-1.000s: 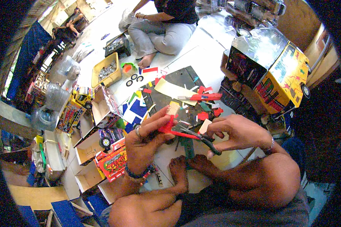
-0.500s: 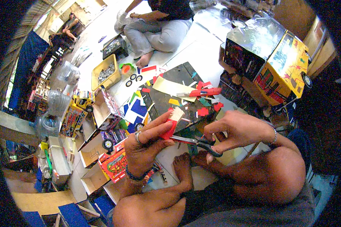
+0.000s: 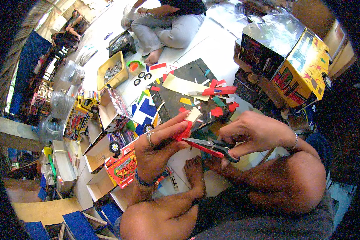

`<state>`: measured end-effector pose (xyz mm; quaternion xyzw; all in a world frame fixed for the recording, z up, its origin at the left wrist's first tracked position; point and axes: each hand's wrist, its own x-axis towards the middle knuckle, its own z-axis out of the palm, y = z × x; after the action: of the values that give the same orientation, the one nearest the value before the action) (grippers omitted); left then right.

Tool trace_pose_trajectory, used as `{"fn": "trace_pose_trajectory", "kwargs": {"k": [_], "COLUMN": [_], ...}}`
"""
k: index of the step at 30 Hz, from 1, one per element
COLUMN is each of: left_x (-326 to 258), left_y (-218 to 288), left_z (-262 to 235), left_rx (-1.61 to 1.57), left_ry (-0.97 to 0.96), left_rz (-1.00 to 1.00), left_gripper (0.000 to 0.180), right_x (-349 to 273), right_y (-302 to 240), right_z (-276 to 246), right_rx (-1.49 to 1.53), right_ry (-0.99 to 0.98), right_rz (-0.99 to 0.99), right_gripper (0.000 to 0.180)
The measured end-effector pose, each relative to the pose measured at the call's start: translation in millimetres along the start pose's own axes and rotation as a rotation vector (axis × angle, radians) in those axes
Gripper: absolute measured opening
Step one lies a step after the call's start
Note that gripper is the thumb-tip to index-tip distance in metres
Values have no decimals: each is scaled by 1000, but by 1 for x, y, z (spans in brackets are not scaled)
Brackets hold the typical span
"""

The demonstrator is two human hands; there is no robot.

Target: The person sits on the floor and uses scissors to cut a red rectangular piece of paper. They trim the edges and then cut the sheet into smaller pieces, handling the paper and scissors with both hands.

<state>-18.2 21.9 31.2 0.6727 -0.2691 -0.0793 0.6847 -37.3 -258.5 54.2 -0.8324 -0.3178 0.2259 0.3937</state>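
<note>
My left hand [image 3: 158, 148] pinches a small red sheet [image 3: 184, 132] with a cream piece [image 3: 194, 115] at its upper end. My right hand [image 3: 258, 134] is closed round the black handles of a pair of scissors [image 3: 202, 143]. The blades are parted, with their tips at the red sheet by my left fingers. A red strip [image 3: 214, 152] shows along the lower blade. Beyond my hands lies a dark board [image 3: 194, 72], bearing a long cream strip [image 3: 178, 86], a red-handled cutter [image 3: 220, 91] and several red, yellow and teal scraps.
A large yellow toy truck [image 3: 300, 72] stands at right. Toy trucks [image 3: 78, 120] and open wooden boxes [image 3: 94, 158] line the left. A yellow tub [image 3: 119, 82] of grey pieces and loose black wheels [image 3: 142, 76] lie ahead. A person [image 3: 168, 30] sits beyond.
The scissor blades have parted more, and a red strip now shows along them. Both hands have shifted slightly to the right.
</note>
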Motion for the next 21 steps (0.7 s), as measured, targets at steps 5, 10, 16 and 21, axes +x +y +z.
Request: {"fn": "trace_pose_trajectory", "kwargs": {"k": [5, 10, 16, 21], "left_x": [1, 0, 1, 6], "left_y": [-2, -3, 0, -3], "left_z": [-1, -4, 6, 19], "left_rx": [1, -46, -127, -174], "left_ry": [-1, 44, 30, 59], "left_rz": [24, -4, -48, -172], "left_gripper": [44, 45, 45, 45], "right_x": [-1, -9, 3, 24], "right_y": [11, 11, 3, 3], "right_z": [6, -9, 2, 13], "right_rx": [51, 97, 557, 718], "right_ry": [38, 68, 486, 539], "right_rz": [-64, -68, -12, 56], "right_gripper": [29, 38, 52, 49]}}
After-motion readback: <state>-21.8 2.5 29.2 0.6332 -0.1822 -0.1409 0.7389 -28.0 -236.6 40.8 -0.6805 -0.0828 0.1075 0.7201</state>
